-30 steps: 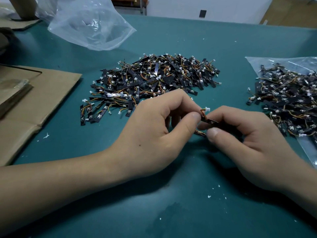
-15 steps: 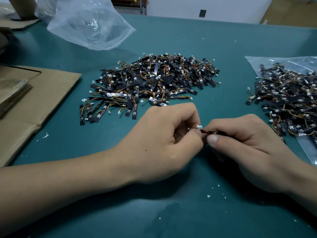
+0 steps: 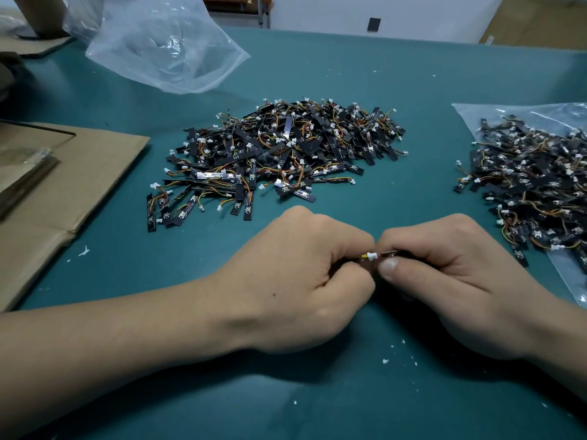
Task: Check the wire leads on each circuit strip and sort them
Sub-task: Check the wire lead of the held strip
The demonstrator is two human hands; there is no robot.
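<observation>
A small black circuit strip (image 3: 390, 254) with yellow-orange wire leads and a white connector (image 3: 371, 256) sits between my two hands, low over the teal table. My right hand (image 3: 451, 281) grips the strip, which is mostly hidden in its curled fingers. My left hand (image 3: 298, 281) pinches the wire leads just left of the connector. A large heap of the same strips (image 3: 279, 154) lies on the table beyond my hands. A second heap (image 3: 533, 192) lies on a clear plastic bag at the right edge.
A crumpled clear plastic bag (image 3: 158, 42) lies at the back left. Flat brown cardboard (image 3: 73, 192) covers the left side of the table, with a small packet (image 3: 22, 166) on it. White crumbs dot the teal mat (image 3: 349, 392) in front of my hands.
Both hands have drawn down and closer to me with the strip. The wire lead, bent up a second ago, now lies straight and level between my fingertips.
</observation>
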